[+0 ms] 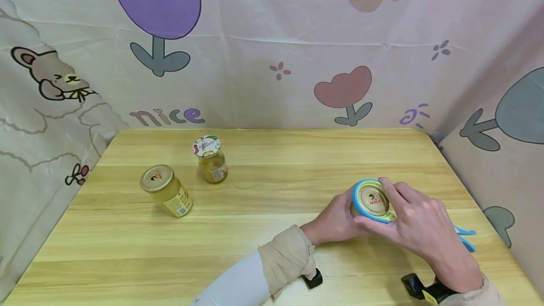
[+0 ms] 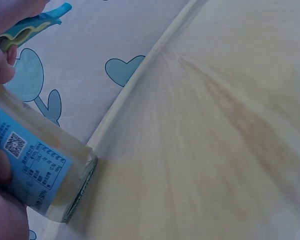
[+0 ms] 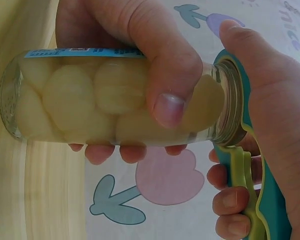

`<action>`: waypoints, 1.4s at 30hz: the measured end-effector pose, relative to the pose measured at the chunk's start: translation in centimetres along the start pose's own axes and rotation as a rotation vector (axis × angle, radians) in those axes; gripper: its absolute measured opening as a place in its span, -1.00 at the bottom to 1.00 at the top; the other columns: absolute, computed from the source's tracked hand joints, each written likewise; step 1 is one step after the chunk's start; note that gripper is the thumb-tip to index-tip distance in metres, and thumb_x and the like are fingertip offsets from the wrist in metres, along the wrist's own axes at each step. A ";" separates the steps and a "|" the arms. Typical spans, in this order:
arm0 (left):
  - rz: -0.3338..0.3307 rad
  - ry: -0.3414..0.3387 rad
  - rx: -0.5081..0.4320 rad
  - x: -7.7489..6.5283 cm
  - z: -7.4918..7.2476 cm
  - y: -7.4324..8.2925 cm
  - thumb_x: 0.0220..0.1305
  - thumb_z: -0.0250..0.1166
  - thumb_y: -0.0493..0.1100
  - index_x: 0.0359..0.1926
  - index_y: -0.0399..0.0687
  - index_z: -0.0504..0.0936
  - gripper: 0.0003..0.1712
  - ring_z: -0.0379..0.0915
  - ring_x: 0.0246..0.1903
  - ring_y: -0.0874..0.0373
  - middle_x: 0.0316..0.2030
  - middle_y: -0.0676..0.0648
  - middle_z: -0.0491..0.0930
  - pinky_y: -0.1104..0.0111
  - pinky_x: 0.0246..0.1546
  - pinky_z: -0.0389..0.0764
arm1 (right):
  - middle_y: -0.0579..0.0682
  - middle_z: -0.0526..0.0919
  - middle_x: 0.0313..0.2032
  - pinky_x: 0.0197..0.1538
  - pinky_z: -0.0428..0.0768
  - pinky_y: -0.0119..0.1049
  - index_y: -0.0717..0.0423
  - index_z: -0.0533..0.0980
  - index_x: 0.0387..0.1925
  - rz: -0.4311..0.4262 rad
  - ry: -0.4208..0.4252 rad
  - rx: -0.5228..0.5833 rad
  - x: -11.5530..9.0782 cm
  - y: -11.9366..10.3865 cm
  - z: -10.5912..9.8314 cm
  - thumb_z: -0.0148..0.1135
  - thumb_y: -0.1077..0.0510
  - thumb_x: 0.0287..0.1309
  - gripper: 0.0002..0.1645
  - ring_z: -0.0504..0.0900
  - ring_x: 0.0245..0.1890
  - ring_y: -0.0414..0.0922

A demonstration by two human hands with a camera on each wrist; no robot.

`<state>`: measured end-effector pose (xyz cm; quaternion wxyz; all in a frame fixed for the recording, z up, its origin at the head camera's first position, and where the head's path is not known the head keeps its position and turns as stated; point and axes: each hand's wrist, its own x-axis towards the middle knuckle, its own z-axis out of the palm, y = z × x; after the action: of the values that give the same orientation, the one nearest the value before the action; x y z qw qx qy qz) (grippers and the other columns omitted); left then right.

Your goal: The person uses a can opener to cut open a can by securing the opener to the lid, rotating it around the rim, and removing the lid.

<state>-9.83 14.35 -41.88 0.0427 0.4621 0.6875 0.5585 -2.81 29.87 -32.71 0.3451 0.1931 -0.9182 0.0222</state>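
A glass jar (image 3: 75,102) of pale round fruit in clear liquid stands at the right of the table, its gold lid (image 1: 372,200) facing up. Around its body my left hand (image 1: 335,218) grips, thumb on one side and fingers on the other. A blue label (image 2: 32,155) shows in the left wrist view. A blue-and-green jar opener (image 3: 271,200) encircles the lid. My right hand (image 1: 418,221) holds the opener, with fingers curled round its handles in the right wrist view. Blue handle ends (image 1: 465,237) stick out past that hand.
Two more closed jars stand at the left of the wooden table (image 1: 263,174): a larger one with a gold lid (image 1: 157,178) and a smaller one with a patterned lid (image 1: 206,146). A printed cloth (image 1: 250,22) hangs behind and along both sides.
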 end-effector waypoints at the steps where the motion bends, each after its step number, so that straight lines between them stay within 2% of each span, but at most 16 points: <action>1: 0.000 0.000 0.000 0.0 0.0 0.0 0.03 0.53 -0.16 0.36 0.00 0.22 -0.08 0.48 0.16 0.39 0.17 -0.01 0.57 0.58 0.22 0.44 | 0.09 0.65 -0.47 -0.79 0.22 -0.32 0.24 0.62 -0.07 -0.005 0.000 0.003 0.0 0.0 0.0 -0.06 -0.78 -0.13 0.20 0.40 -0.76 -0.12; 10: -0.025 -0.025 -0.034 0.2 -0.5 0.1 0.03 0.53 -0.17 0.36 0.00 0.22 -0.07 0.47 0.15 0.40 0.17 -0.02 0.56 0.58 0.21 0.44 | 0.09 0.64 -0.48 -0.79 0.26 -0.29 0.25 0.62 -0.10 -0.044 0.014 0.020 0.3 0.2 0.3 -0.02 -0.76 -0.12 0.18 0.38 -0.78 -0.14; 18: -0.021 -0.038 -0.060 0.7 -0.6 -0.5 0.05 0.52 -0.19 0.39 0.02 0.19 -0.06 0.44 0.16 0.40 0.20 -0.02 0.53 0.56 0.23 0.44 | 0.13 0.65 -0.46 -0.75 0.39 -0.18 0.29 0.61 -0.09 -0.066 0.024 0.052 0.4 1.0 1.0 0.04 -0.74 -0.14 0.18 0.48 -0.74 -0.07; 27: -0.032 -0.041 -0.095 0.4 -0.4 -0.3 0.04 0.51 -0.23 0.37 -0.02 0.22 -0.09 0.44 0.13 0.42 0.18 -0.05 0.54 0.58 0.19 0.46 | 0.09 0.62 -0.49 -0.74 0.40 -0.23 0.27 0.59 -0.13 -0.114 -0.009 0.039 0.3 1.3 0.8 0.04 -0.73 -0.11 0.14 0.44 -0.73 -0.13; 33: -0.029 -0.033 -0.101 0.3 -0.2 0.0 0.01 0.52 -0.26 0.37 -0.03 0.21 -0.06 0.44 0.14 0.41 0.19 -0.06 0.53 0.58 0.19 0.46 | 0.09 0.59 -0.51 -0.76 0.36 -0.26 0.31 0.61 -0.13 -0.158 0.009 0.042 0.4 1.5 0.7 0.03 -0.72 -0.09 0.15 0.41 -0.74 -0.16; 37: -0.033 -0.057 -0.100 0.2 -0.2 0.3 0.01 0.52 -0.25 0.38 -0.04 0.20 -0.05 0.44 0.15 0.41 0.18 -0.07 0.53 0.60 0.18 0.46 | 0.08 0.59 -0.52 -0.75 0.34 -0.32 0.31 0.60 -0.13 -0.170 -0.003 0.049 0.3 1.6 0.5 0.05 -0.71 -0.09 0.15 0.40 -0.74 -0.17; 42: -0.079 -0.119 -0.139 0.0 -0.4 0.5 0.00 0.53 -0.24 0.37 -0.01 0.24 -0.07 0.41 0.16 0.45 0.19 -0.03 0.53 0.58 0.23 0.41 | 0.03 0.57 -0.50 -0.73 0.35 -0.37 0.30 0.62 -0.12 -0.188 -0.043 0.075 0.0 1.6 0.0 0.14 -0.70 -0.16 0.14 0.38 -0.70 -0.23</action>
<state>-9.75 14.02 -41.30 0.1373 0.4629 0.6610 0.5744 -3.43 31.37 -32.56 0.3182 0.2919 -0.9018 0.0200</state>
